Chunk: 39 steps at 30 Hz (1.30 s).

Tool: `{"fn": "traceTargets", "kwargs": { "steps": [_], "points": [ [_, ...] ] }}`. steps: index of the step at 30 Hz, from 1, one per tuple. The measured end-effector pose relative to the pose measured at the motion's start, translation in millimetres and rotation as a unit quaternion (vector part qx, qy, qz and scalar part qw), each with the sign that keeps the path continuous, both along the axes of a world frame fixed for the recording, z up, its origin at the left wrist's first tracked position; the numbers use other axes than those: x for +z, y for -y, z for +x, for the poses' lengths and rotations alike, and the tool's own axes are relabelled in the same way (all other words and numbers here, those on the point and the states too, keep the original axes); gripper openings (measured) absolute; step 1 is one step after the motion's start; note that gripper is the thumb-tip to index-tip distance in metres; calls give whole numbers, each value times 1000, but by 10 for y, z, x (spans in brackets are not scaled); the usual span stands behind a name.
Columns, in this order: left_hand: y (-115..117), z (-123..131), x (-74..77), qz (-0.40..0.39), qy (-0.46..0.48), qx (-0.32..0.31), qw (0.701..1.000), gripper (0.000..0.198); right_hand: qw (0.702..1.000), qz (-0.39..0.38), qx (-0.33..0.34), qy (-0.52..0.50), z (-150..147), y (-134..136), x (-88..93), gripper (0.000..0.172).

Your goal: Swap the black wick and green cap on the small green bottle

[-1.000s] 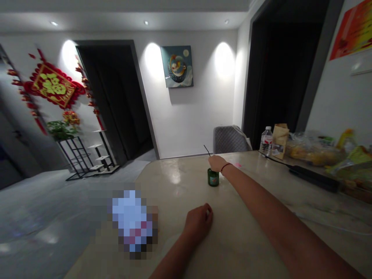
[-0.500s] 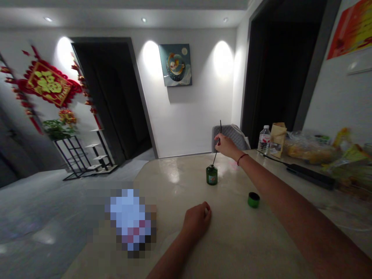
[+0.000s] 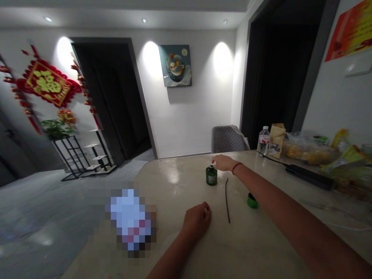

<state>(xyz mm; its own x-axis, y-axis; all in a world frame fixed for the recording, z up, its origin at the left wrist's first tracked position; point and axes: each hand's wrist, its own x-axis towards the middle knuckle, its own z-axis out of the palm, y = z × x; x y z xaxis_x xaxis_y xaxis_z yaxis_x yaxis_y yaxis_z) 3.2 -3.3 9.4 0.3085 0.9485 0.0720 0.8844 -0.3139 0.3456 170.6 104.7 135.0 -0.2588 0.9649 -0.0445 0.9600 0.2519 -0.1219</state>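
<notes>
At the far left, a red and gold hanging (image 3: 49,83) is seen on the wall, with a leafy plant (image 3: 56,129) set below it. On the left part of the pale surface (image 3: 162,182), a bluish-white object (image 3: 129,217) is blurred into blocks and cannot be identified. Next, the left grip (image 3: 197,217) is rested on the surface, its digits loosely curled in, with nothing seen held.

Beyond it, farther from the wearer, a small green bottle (image 3: 211,179) is stood upright, its long axis vertical and its neck uncovered. The right grip (image 3: 223,163) is poised by the neck, just behind and to its right, so the bottle lies in front of it and slightly to its left; of the two, the right is plainly nearer. The digits are bunched together, but whether anything is pinched, or the neck touched, cannot be told.

To the bottle's right, a thin black stick (image 3: 227,201) is laid flat, its long axis pointed away from the wearer and its far end slightly bent. Farther right, a green cap (image 3: 252,201) is partly covered by the right forearm. A clear water bottle (image 3: 264,141) and a paper bag (image 3: 277,141) are placed behind.
</notes>
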Motion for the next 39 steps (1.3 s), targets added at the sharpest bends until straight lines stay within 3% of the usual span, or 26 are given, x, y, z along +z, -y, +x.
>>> {"fn": "traceTargets", "kwargs": {
  "steps": [10, 20, 30, 39],
  "points": [
    [6, -9, 9, -6, -21, -8, 1000, 24, 995, 82, 16, 51, -77, -116, -263, 32],
    [11, -6, -11, 5, -15, -6, 1000, 25, 991, 120, 0, 52, -148, -167, -282, 30],
    [19, -7, 28, -3, -20, -10, 1000, 22, 995, 79, -44, 50, -168, -411, -227, 32],
    [11, -1, 0, -9, -19, 0, 1000, 23, 994, 86, -43, 59, -215, -362, -166, 35]
  ]
}}
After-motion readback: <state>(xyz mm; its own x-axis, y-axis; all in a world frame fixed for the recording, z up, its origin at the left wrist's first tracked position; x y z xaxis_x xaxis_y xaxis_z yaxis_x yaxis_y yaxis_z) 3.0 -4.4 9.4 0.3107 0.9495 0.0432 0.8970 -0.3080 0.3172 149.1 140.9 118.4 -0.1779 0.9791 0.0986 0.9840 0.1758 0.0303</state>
